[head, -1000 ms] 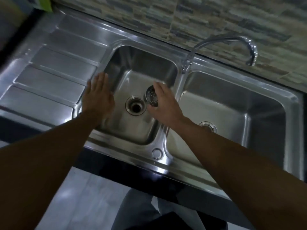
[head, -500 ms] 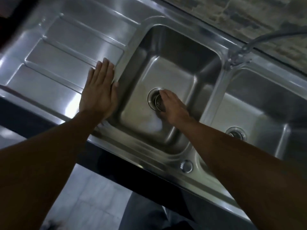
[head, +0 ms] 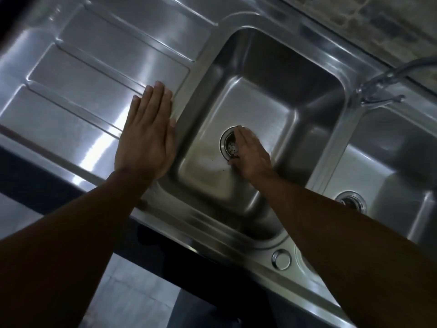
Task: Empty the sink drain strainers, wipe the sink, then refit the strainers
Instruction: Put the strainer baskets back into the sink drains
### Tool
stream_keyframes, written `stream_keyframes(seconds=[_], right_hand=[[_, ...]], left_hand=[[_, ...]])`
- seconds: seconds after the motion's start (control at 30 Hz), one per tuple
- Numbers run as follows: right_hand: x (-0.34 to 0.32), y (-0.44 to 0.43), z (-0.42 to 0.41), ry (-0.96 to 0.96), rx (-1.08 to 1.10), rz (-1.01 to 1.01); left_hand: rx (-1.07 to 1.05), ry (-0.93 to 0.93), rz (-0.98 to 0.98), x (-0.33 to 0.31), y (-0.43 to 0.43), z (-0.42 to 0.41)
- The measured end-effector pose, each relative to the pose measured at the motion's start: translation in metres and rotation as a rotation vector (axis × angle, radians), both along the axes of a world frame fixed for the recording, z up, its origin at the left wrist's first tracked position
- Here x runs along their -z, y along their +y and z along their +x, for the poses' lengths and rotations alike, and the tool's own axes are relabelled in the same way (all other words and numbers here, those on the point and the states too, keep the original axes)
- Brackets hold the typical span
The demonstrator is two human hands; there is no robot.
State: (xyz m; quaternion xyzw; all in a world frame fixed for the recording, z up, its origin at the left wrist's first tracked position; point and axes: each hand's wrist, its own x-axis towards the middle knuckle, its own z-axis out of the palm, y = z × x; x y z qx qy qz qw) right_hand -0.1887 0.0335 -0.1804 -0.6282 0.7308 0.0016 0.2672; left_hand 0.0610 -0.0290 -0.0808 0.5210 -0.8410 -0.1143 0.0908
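Note:
A steel double sink fills the view. In the left basin (head: 260, 95) a perforated metal strainer (head: 232, 147) sits in the drain opening, tilted slightly, with my right hand (head: 251, 155) over it, fingers curled around its right side. My left hand (head: 146, 136) lies flat, fingers together, on the drainboard (head: 94, 74) at the basin's left rim, holding nothing. In the right basin (head: 390, 162) a second strainer (head: 350, 201) sits in its drain, partly hidden by my right forearm.
A chrome tap (head: 378, 91) stands on the ridge between the basins, its spout running off the right edge. A round overflow cap (head: 281, 259) sits on the front rim. A tiled wall is at the top right, floor tiles show below the counter edge.
My right hand carried the strainer from above the basin down into the left drain. The view moved closer and shifted left. My left hand stayed flat on the drainboard.

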Motion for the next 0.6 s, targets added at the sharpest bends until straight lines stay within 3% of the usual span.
stream_keyframes(seconds=[0.33, 0.6], right_hand=[[0.004, 0.011, 0.001, 0.035, -0.076, 0.062], [-0.078, 0.034, -0.016, -0.055, -0.03, -0.058]], left_hand=[[0.006, -0.006, -0.021, 0.0, -0.001, -0.001], [0.031, 0.047, 0.03, -0.01, 0.002, -0.003]])
